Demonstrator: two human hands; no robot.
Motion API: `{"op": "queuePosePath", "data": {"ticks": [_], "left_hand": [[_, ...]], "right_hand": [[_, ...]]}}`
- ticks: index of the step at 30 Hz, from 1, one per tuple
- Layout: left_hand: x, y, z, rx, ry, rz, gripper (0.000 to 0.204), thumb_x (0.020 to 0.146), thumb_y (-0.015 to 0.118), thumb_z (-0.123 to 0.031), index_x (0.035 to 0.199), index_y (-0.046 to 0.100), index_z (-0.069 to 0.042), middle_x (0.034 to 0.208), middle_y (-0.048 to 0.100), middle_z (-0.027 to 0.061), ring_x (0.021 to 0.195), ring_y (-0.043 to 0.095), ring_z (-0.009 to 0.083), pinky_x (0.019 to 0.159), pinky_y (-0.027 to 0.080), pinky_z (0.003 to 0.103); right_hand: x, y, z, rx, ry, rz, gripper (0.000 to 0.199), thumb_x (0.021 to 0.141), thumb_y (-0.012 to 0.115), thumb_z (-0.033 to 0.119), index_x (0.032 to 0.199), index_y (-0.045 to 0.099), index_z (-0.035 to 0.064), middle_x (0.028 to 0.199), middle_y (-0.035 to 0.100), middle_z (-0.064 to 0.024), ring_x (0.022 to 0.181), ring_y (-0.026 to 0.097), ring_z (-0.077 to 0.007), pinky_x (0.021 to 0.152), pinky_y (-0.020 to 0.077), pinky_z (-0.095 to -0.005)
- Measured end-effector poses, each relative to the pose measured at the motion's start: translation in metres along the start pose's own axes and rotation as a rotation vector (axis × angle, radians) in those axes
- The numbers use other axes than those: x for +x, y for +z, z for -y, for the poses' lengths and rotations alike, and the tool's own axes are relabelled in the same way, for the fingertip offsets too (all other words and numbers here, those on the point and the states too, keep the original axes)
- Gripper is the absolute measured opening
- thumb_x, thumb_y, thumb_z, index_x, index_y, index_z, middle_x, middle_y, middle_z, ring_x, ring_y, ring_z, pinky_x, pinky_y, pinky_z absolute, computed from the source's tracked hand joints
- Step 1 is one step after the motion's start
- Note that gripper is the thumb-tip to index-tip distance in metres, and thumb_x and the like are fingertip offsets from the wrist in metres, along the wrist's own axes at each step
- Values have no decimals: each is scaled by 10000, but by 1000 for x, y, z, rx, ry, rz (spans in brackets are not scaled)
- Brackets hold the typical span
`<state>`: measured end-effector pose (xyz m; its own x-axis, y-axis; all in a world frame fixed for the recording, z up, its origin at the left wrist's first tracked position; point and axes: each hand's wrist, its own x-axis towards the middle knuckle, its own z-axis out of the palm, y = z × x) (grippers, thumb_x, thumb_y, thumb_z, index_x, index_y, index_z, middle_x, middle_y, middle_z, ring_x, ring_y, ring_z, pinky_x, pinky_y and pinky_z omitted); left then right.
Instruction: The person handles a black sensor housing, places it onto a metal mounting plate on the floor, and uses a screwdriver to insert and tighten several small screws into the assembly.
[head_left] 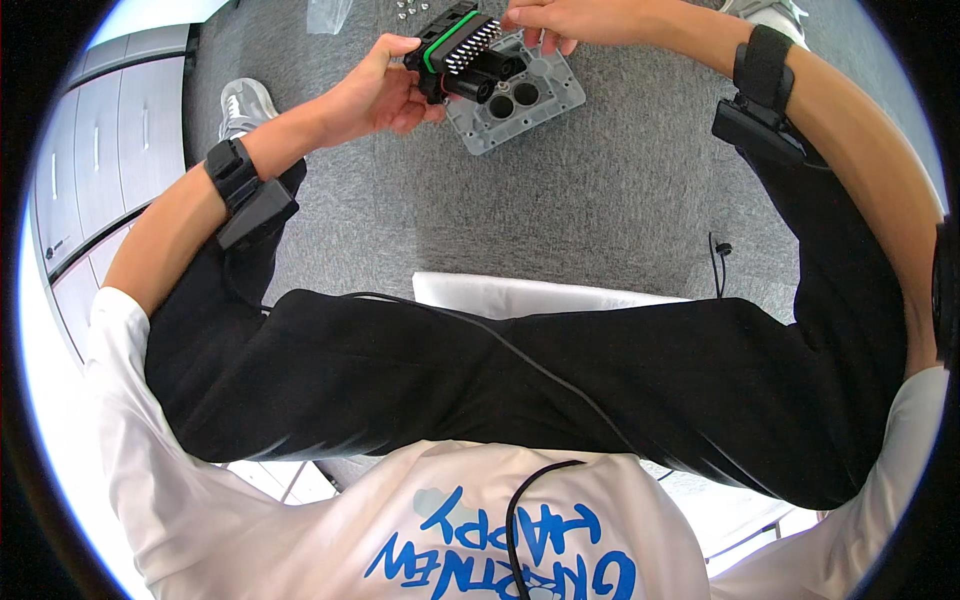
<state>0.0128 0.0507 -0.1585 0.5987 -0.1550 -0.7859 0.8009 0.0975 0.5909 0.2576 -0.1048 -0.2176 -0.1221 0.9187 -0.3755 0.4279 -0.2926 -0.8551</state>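
My left hand [385, 88] grips a black connector block [458, 52] with a green seal, rows of metal pins and round black sockets. The block is held up over a grey plastic plate [540, 108] with round holes that lies on the grey carpet. My right hand [555, 20] reaches in from the upper right; its fingers touch the block's far end and the plate's top edge. Whether the right hand grips either one is not visible. Both wrists wear black bands.
Several small metal screws [412, 8] and a clear plastic bag [328, 14] lie on the carpet at the top. Grey shoes [243, 104] rest on the floor. My crossed legs in black trousers [520, 380] fill the middle. White cabinets [100, 150] stand at the left.
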Motion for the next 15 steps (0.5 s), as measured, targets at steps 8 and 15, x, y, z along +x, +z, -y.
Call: {"op": "queuePosePath", "data": {"ticks": [8, 15], "left_hand": [[5, 3, 2, 267, 115, -51, 714, 930, 271, -738, 1069, 589, -113, 893, 588, 31, 660, 402, 102, 615, 330, 258], [10, 7, 7, 295, 95, -30, 651, 985, 369, -682, 1113, 586, -82, 940, 616, 25, 666, 434, 96, 624, 364, 262]], "right_hand": [[-6, 14, 15, 304, 17, 41, 443, 1099, 398, 366, 1118, 620, -17, 930, 688, -104, 802, 693, -200, 703, 578, -320], [-16, 12, 27, 280, 77, 26, 573, 1062, 444, 507, 1165, 664, -11, 900, 684, -99, 780, 671, -183, 701, 563, -318]]}}
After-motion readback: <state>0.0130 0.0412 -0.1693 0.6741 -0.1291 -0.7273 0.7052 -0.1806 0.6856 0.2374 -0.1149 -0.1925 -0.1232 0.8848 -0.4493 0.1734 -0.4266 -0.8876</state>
